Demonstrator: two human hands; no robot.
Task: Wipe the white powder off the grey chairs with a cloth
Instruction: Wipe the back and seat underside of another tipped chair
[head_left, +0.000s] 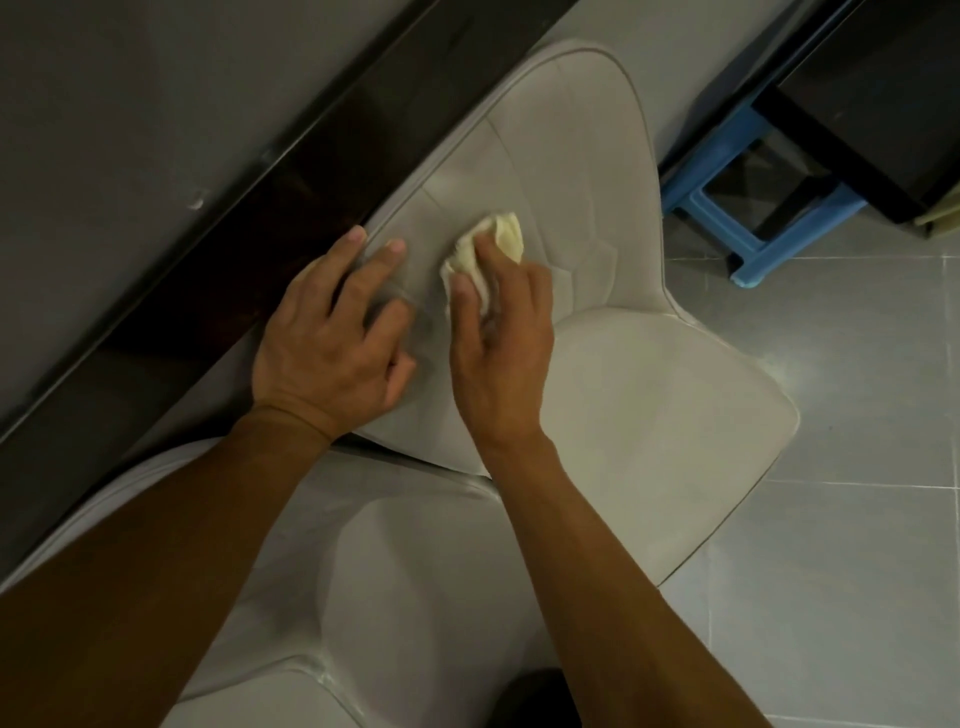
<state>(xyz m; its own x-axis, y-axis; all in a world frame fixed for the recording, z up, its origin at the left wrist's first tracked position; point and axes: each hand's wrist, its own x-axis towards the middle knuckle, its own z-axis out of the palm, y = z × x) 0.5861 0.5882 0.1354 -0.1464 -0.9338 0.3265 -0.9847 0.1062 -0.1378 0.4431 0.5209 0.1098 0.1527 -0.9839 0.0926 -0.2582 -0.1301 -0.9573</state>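
A pale grey padded chair (649, 405) stands in the middle of the view, its backrest pointing up toward the wall. My right hand (498, 353) presses a crumpled pale yellow cloth (493, 244) against the lower part of the backrest, fingers curled over it. My left hand (332, 338) lies flat on the left side of the same backrest, fingers spread and straight. A second grey chair (415, 597) sits nearer to me, partly under my forearms. A faint white powder line shows along its seam at the bottom.
A dark skirting strip (260, 208) runs diagonally along the grey wall on the left. A blue plastic stool (753, 223) stands at the upper right beside a dark cabinet (883, 104). Grey floor tiles (857, 467) fill the right side.
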